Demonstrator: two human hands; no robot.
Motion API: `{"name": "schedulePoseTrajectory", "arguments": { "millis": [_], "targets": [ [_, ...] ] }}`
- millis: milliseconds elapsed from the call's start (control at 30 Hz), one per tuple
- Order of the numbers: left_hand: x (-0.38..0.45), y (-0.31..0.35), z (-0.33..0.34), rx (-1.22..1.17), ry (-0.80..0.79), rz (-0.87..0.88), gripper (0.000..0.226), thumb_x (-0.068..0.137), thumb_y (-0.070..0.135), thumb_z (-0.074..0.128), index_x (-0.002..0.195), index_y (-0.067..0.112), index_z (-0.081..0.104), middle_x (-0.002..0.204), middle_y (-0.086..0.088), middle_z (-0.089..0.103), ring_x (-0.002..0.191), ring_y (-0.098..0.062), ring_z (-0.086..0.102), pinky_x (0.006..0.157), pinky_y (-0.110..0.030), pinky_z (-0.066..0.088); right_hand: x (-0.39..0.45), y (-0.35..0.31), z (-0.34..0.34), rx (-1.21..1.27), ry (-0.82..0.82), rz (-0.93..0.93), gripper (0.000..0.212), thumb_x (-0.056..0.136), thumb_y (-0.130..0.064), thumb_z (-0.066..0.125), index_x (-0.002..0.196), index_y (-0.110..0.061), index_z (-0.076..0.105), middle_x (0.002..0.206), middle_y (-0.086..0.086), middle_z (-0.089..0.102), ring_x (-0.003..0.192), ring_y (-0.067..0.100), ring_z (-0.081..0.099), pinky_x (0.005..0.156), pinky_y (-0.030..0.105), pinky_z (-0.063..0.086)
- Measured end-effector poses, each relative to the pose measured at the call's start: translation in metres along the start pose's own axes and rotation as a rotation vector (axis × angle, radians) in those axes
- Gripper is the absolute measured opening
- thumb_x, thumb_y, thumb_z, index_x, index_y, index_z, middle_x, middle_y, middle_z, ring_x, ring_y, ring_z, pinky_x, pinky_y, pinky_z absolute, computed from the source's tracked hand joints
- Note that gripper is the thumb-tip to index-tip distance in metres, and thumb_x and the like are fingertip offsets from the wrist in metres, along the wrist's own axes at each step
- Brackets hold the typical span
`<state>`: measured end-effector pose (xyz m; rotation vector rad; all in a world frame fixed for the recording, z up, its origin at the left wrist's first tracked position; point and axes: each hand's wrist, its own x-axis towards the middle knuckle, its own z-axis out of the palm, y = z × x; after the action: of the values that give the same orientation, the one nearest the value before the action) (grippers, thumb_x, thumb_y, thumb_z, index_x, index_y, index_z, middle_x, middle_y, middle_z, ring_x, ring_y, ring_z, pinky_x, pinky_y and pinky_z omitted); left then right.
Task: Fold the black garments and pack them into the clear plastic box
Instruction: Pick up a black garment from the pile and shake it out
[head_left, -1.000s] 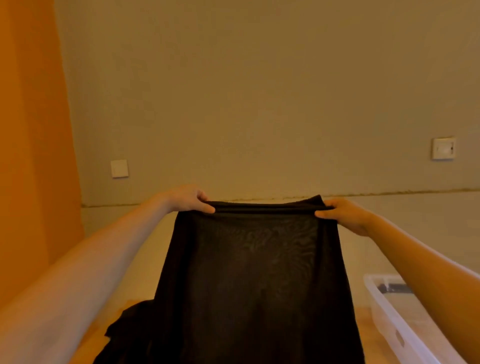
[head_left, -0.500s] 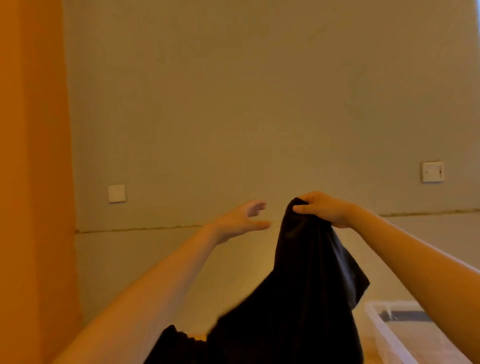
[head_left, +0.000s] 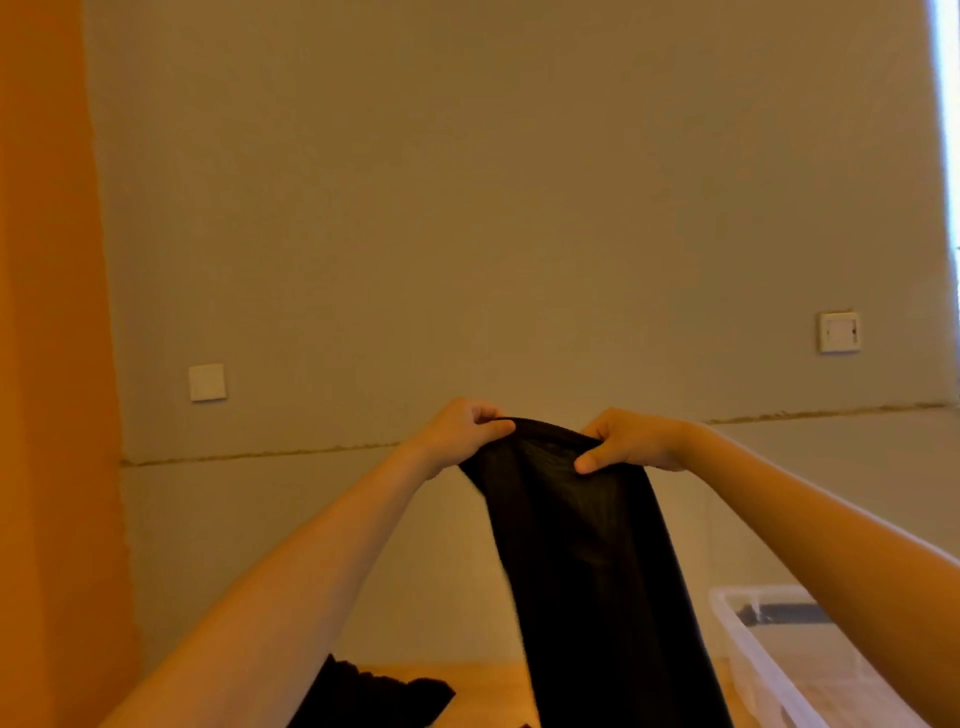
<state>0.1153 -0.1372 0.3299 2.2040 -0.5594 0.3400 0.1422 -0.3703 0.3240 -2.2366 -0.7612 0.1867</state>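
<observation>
Hanging black garment (head_left: 582, 561) (bottom cropped) — box (head_left: 748, 654) half-seen

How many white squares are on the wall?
2. One wall plate is on the left, beyond the left forearm; the other wall plate is higher up on the right. More could be out of view.

The long black garment (head_left: 597, 571) hangs down the middle like a curtain and blocks the way between the two sides. Low on the left, a black pile (head_left: 374, 699) lies on the tabletop (head_left: 488, 691). The clear plastic box (head_left: 769, 670) sits low on the right, open on top. Bare tabletop shows between the pile and the hanging garment.
</observation>
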Motion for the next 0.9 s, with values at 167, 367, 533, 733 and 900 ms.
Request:
{"name": "schedulePoseTrajectory", "arguments": {
  "millis": [167,367,533,733,900],
  "targets": [
    [-0.011,-0.029,-0.054,0.188,0.151,-0.071,0.028,0.095,0.018,0.053,0.067,0.021,0.059,0.069,0.003,0.057,0.066,-0.007,0.053,0.055,-0.013,0.038,-0.025,0.044,-0.025,-0.072,0.084,0.086,0.059,0.041,-0.057,0.083,0.078,-0.013,0.071,0.076,-0.001,0.072,0.084,0.021,0.069,0.071,0.025,0.052],
    [-0.030,-0.058,-0.079,0.138,0.210,-0.202,0.028,0.096,0.017,0.051,0.071,0.016,0.062,0.069,0.001,0.059,0.065,-0.010,0.055,0.060,-0.021,0.041,-0.043,0.063,-0.047,0.060,0.206,0.100,0.061,0.058,-0.055,0.079,0.090,-0.004,0.070,0.089,0.012,0.072,0.084,0.024,0.069,0.075,0.030,0.054],
    [-0.034,-0.070,-0.084,0.121,0.228,-0.237,0.024,0.094,0.013,0.054,0.072,0.013,0.065,0.071,-0.004,0.061,0.068,-0.016,0.057,0.061,-0.024,0.042,-0.047,0.062,-0.055,0.064,0.294,0.119,0.020,0.095,-0.015,0.050,0.089,-0.009,0.068,0.083,0.006,0.067,0.076,0.015,0.062,0.067,0.024,0.050],
    [-0.036,-0.074,-0.099,0.423,0.051,-0.226,0.015,0.089,0.014,0.062,0.076,0.017,0.069,0.075,-0.003,0.064,0.072,-0.016,0.058,0.063,-0.024,0.040,-0.064,0.058,-0.072,0.106,0.444,0.095,0.014,0.089,-0.010,0.057,0.084,-0.004,0.068,0.078,0.010,0.066,0.072,0.019,0.062,0.059,0.020,0.053],
    [-0.032,-0.047,-0.108,0.548,0.134,-0.169,0.017,0.091,0.018,0.060,0.074,0.016,0.065,0.065,0.000,0.056,0.061,-0.013,0.051,0.054,-0.024,0.034,-0.077,0.047,-0.081,0.180,0.547,0.048,0.022,0.094,-0.017,0.049,0.092,-0.004,0.067,0.090,0.012,0.067,0.085,0.023,0.062,0.074,0.030,0.052]
  ]
}}
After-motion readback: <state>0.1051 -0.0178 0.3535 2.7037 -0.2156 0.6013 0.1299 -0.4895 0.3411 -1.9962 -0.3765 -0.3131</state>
